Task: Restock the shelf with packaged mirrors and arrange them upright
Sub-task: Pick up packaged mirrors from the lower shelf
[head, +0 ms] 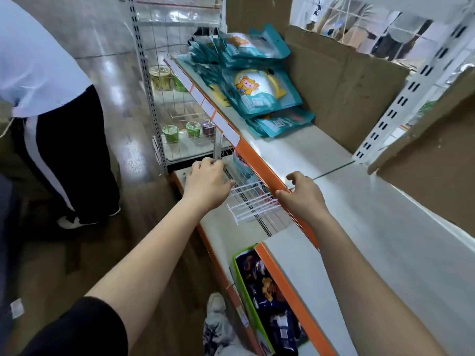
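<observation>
Teal plastic-packaged mirrors (pixel 259 91) printed with a cartoon girl lie in a slumped heap on the pale metal shelf (pixel 295 147). They sit well beyond your right grip, farther along the same board, and none stands upright yet.

Expect each one to be light but brittle inside: a stiff round disc in a slick, soft pouch that will likely slide on its neighbours. Take one by both side edges across the stiff middle, not by the floppy top flap, and set it gently on its bottom edge.

At least five packets show, and the overlap hides any more.

Your right grip (pixel 304 195) is loosely curled and empty, with the thumb against the shelf's orange front strip (pixel 257 163). Your left grip (pixel 205 181) is lower, fingers bent down at the white wire divider (pixel 254 201) on the lower shelf. I cannot tell whether they have closed on a wire.

Beyond and left of that grip, five small tubs (pixel 193 129) stand on a wire rack, two above and three below.
</observation>
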### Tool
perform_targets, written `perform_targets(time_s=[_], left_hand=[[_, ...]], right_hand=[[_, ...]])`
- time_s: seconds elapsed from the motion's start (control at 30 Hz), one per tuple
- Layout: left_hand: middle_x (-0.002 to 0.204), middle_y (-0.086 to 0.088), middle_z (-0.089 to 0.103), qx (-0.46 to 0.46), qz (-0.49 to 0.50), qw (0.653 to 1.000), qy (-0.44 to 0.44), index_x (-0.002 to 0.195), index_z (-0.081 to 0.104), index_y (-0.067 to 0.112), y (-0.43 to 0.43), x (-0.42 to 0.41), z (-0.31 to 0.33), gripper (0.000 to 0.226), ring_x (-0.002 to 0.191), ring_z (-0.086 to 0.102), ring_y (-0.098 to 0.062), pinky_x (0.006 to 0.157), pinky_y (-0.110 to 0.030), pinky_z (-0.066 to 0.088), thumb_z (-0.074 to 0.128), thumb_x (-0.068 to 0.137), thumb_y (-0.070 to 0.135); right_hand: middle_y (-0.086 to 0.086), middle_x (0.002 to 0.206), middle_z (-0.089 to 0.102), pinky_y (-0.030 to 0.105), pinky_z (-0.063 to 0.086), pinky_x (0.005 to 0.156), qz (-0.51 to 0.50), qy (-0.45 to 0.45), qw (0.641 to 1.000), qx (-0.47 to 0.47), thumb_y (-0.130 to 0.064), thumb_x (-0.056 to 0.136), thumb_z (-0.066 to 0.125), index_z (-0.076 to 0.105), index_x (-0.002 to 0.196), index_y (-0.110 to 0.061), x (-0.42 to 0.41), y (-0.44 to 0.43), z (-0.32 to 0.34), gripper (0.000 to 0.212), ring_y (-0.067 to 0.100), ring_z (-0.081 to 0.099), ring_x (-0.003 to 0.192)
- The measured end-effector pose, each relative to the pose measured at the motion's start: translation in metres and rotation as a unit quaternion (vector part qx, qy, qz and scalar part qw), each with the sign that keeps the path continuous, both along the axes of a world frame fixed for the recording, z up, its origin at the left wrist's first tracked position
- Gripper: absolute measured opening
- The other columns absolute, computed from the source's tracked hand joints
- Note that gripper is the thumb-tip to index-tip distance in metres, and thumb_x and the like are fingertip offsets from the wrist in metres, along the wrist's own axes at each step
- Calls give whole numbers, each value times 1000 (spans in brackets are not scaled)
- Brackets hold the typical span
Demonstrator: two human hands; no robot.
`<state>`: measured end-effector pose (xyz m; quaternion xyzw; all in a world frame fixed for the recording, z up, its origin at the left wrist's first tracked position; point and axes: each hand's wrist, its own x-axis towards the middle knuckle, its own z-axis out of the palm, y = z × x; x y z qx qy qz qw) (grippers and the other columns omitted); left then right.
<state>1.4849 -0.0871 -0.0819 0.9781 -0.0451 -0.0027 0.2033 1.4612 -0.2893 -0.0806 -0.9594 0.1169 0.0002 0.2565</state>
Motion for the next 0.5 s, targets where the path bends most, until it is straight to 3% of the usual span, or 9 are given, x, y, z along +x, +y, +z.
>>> perform_targets(time_s=[0.1, 0.3, 0.4, 0.5], left_hand=[[144, -11, 35, -4, 0, 1000, 17, 140, 34, 20, 7, 27, -8, 57, 133, 29, -33, 105, -47, 31, 51, 91, 43], [157, -14, 6, -2, 3, 1000, 18, 146, 25, 17, 22, 106, -7, 62, 146, 0, -31, 117, -49, 13, 49, 94, 39], [156, -12, 18, 25, -11, 1000, -11, 150, 9, 18, 30, 158, 6, 71, 144, 15, -26, 116, -49, 12, 47, 94, 40], [151, -12, 32, 35, -12, 999, -21, 148, 21, 13, 31, 204, 18, 65, 143, 16, -29, 115, -46, 17, 47, 94, 39]], right_hand=[[8, 134, 51, 40, 44, 93, 4, -1, 1000, 11, -33, 86, 61, 41, 135, -17, 30, 8, -2, 56, 26, 51, 118], [10, 135, 51, 34, 41, 93, 14, -32, 999, 7, -30, 85, 62, 42, 135, -16, 114, 21, -7, 56, 28, 49, 120], [11, 136, 52, 34, 41, 94, 14, -52, 998, 43, -27, 85, 62, 40, 138, -14, 162, 32, 2, 59, 30, 50, 121], [11, 129, 58, 35, 42, 93, 15, -74, 996, 55, -23, 86, 61, 52, 129, -14, 208, 36, 11, 45, 31, 52, 119]])
